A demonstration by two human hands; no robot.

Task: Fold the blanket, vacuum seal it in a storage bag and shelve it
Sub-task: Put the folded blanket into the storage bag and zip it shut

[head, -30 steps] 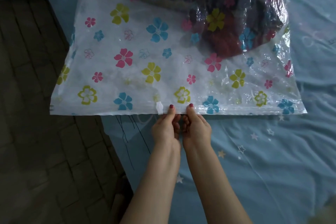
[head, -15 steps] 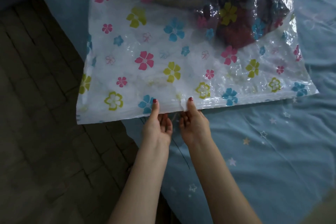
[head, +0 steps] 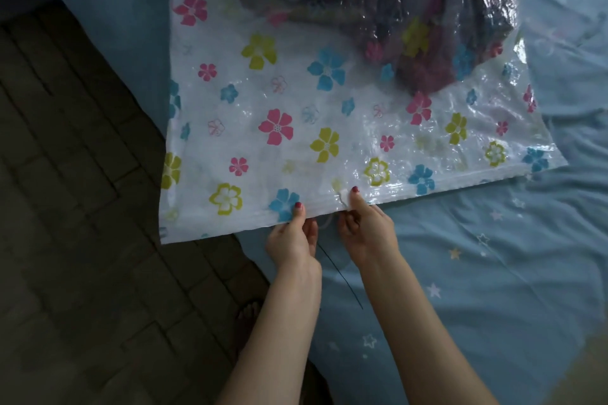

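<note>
Storage bag point(head: 296, 128) on bed point(head: 493, 273), blanket point(head: 411, 10) inside at its far end. Left hand point(head: 291, 240) and right hand point(head: 368, 230) pinch near zip edge. Film looks slippery, floppy, light; grip the stiffer seal strip.

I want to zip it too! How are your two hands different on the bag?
The right hand pinches the small white slider clip; the left hand pinches only the bag's plain edge. The left hand sits nearer the floor side. Both have red nails.
</note>
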